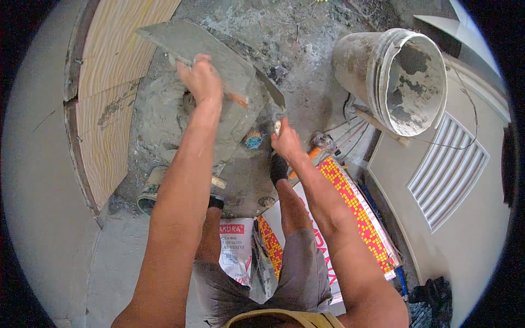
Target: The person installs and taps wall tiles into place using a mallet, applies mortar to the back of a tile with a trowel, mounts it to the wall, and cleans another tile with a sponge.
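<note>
My right hand [286, 139] is closed around the pale handle of a trowel [272, 90], whose narrow metal blade points up and to the left. Its edge lies close to a grey, mortar-smeared slab [240, 60] that slants across the floor. Over that slab is my left hand [202, 81], fingers curled in; whatever they hold is hidden. An orange-brown handle-like piece [238, 99] shows just right of my left wrist. Wet grey mortar [158, 117] is spread beneath and beside my left forearm. Right of it sits a small blue-ended bundle [253, 139].
A mortar-crusted bucket [377, 71] lies tilted at the right, near a white louvred panel [448, 172]. Red-and-yellow boxes [355, 213] and a white bag [235, 249] are by my legs. A wavy-patterned board [104, 104] stands left; a small container [147, 202] is near my left foot.
</note>
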`<action>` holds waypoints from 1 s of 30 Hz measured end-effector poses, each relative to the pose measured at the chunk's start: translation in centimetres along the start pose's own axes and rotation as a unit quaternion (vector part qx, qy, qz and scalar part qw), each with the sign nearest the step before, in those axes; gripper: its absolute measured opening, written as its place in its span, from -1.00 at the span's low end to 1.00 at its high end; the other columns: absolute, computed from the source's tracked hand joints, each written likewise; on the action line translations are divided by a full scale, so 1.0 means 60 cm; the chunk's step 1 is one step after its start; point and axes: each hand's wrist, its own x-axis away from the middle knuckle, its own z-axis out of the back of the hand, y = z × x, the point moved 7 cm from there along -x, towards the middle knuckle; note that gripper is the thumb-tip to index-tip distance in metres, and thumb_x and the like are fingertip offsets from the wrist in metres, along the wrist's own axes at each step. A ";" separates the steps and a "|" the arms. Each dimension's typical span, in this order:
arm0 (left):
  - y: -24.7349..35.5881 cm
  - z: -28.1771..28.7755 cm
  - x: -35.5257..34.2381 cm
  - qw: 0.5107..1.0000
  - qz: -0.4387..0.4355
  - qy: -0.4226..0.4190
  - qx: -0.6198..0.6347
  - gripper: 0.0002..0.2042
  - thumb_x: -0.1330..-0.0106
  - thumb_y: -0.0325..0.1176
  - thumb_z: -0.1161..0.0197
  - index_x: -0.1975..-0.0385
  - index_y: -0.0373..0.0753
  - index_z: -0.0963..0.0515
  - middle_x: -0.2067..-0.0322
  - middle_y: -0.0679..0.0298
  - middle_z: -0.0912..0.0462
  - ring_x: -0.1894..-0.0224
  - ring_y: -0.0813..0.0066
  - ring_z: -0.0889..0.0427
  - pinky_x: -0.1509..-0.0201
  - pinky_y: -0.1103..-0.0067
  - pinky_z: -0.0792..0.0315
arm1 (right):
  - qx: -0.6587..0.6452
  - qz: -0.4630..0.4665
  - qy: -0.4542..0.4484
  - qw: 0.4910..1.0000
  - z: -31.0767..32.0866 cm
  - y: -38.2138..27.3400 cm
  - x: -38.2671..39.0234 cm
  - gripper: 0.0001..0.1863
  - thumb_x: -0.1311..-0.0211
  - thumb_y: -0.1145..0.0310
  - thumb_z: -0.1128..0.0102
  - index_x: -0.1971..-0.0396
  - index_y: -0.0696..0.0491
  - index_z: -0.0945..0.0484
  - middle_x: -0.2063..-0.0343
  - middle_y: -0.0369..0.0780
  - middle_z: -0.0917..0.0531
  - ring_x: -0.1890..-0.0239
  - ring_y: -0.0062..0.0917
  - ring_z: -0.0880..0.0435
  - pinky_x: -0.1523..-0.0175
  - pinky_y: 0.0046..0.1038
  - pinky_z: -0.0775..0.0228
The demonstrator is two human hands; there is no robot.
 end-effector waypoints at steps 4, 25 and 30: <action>-0.003 0.002 -0.002 0.997 0.034 0.024 0.071 -0.62 -0.11 -0.48 -0.22 0.04 -0.45 -0.46 -0.04 0.02 -0.54 -0.02 0.15 -0.49 -0.17 0.30 -0.33 | -0.017 0.028 0.015 0.999 0.030 -0.012 0.098 -0.44 -0.19 0.38 -0.28 -0.15 0.11 -0.25 0.35 0.20 -0.68 0.23 0.19 -0.67 0.11 0.09 -0.52; -0.048 0.019 0.003 0.926 -0.124 -0.077 -0.349 -0.77 -0.31 -0.52 -0.11 0.09 -0.39 -0.61 -0.08 -0.14 -0.51 -0.12 -0.08 -0.50 -0.27 0.20 -0.33 | 0.055 0.053 -0.037 0.996 0.029 -0.007 0.019 -0.49 -0.15 0.43 -0.31 -0.04 0.19 -0.26 0.38 0.17 -0.69 0.27 0.18 -0.68 0.14 0.13 -0.53; -0.053 0.003 -0.013 0.984 -0.082 -0.025 -0.155 -0.42 -0.20 -0.39 -0.21 -0.23 -0.51 -0.34 -0.13 -0.09 -0.52 -0.14 -0.02 -0.48 -0.31 0.32 -0.27 | 0.059 0.047 -0.033 0.997 0.033 -0.026 -0.007 -0.50 -0.17 0.41 -0.30 -0.03 0.20 -0.27 0.38 0.17 -0.68 0.25 0.17 -0.69 0.13 0.10 -0.54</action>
